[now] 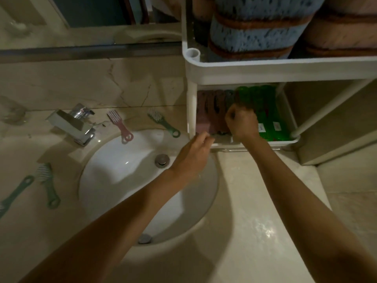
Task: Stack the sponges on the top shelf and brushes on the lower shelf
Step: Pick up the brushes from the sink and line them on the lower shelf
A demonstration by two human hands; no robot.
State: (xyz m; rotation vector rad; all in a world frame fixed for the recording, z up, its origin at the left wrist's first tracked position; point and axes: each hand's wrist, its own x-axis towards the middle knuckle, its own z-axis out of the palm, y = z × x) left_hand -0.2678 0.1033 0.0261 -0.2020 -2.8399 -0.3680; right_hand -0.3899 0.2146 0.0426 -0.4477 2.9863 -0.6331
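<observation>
The top shelf (pixel 265 67) of the white rack holds the sponges (pixel 255 31) on edge, blue ones with brown scouring layers in the middle and pinkish ones at either side. On the lower shelf (pixel 281 142) the brushes lie in a row, dull pink and dark ones (pixel 206 111) at the left and clear green ones (pixel 265 107) with white labels at the right.

The right hand (pixel 242 121) is inside this shelf, fingers curled down among the brushes. Whether they grip one is hidden. The left hand (pixel 193 156) is at the shelf's front left corner, fingertips bunched together; what they hold, if anything, I cannot tell.

More brushes lie loose on the counter (pixel 255 201) — a pink brush (pixel 120 125) and a green brush (pixel 163 122) at the back rim of the sink (pixel 122 160), and two green ones (pixel 46 182) by its left edge.
</observation>
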